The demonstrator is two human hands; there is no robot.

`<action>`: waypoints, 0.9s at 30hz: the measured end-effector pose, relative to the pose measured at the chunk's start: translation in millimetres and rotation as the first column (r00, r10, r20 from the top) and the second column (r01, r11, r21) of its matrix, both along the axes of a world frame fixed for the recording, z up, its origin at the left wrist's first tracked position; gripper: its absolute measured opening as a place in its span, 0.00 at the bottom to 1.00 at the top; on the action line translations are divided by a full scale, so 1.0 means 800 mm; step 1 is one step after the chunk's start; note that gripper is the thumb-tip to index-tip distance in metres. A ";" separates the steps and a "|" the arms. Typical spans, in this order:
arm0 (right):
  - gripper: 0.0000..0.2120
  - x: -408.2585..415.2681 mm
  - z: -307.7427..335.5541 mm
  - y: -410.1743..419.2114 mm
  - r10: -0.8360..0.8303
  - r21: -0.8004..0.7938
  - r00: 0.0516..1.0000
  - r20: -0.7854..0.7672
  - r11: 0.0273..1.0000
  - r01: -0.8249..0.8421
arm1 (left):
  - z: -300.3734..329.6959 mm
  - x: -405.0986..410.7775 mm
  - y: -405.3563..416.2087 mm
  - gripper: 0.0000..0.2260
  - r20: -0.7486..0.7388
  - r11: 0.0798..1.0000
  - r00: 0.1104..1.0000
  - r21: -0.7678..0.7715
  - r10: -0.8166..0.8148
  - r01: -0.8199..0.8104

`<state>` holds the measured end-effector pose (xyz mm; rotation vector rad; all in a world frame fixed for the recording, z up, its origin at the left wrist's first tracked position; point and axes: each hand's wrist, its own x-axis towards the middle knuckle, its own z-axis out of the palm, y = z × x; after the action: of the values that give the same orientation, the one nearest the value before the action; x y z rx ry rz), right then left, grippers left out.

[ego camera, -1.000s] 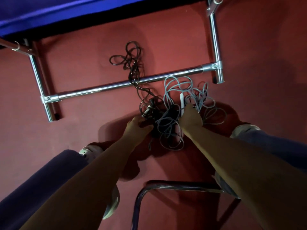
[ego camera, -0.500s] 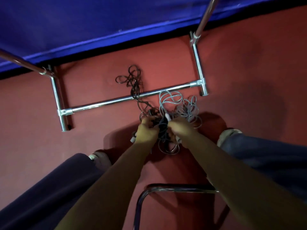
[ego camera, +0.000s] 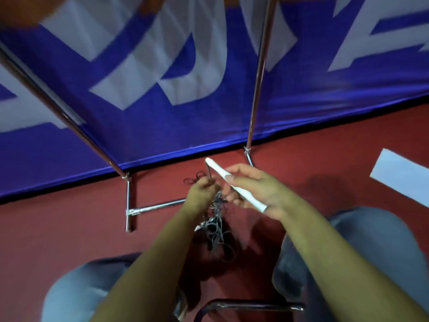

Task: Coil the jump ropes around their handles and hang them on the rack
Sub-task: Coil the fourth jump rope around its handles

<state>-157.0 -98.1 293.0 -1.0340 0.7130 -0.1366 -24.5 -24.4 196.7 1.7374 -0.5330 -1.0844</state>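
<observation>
- Slim white plastic jump-rope handle [ego camera: 234, 183] clamped in the right hand [ego camera: 253, 189], long axis running diagonally: far tip up-left toward the blue banner with white lettering [ego camera: 162, 94], near end down-right at the heel of the palm.
- Thin grey cord leaving the far tip, dropping to the left hand [ego camera: 201, 191], closed around it just left of the handle.
- Tangled bundle of grey and dark jump-rope cords [ego camera: 216, 231] hanging below the handle, between the two forearms, lifted off the red floor [ego camera: 69, 233].
- Chrome tube rack [ego camera: 155, 208] left of and beyond the handle; two uprights rising in front of the banner.
- Compared with half a second ago: handle and tangle raised from the floor, where both hands gripped the heap beside the rack's low crossbar; handle now exposed full length; view tilted upward, banner filling the top.
- Dark loose loop [ego camera: 193, 180] still lying on the floor past the left hand.
</observation>
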 end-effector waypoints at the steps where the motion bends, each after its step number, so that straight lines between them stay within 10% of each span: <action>1: 0.03 -0.007 0.023 0.003 -0.013 -0.012 0.998 0.063 1.000 0.014 | 0.013 -0.003 0.003 0.06 0.038 1.000 0.999 0.002 -0.014 0.014; 6: 0.04 -0.031 0.130 0.008 -0.017 -0.135 0.931 0.366 0.988 0.071 | 0.071 -0.006 0.013 0.07 0.187 0.998 0.981 -0.004 -0.053 0.055; 13: 0.07 -0.039 0.163 -0.001 -0.089 -0.313 0.949 0.302 0.931 0.187 | 0.220 0.010 0.000 0.09 0.348 0.973 0.937 -0.222 0.014 0.068; 22: 0.07 -0.019 0.191 -0.004 -0.162 -0.414 0.937 0.308 0.864 0.286 | 0.358 0.001 -0.008 0.10 0.338 0.884 0.941 -0.434 -0.019 0.174; 27: 0.09 0.004 0.220 0.009 -0.159 -0.485 0.930 0.331 0.817 0.312 | 0.396 -0.010 -0.011 0.09 0.080 0.838 0.989 -0.524 -0.128 0.151</action>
<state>-153.7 -91.1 468.7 -1.4165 0.5521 -0.7225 -32.4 -32.9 513.5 1.2466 -0.9053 -0.8891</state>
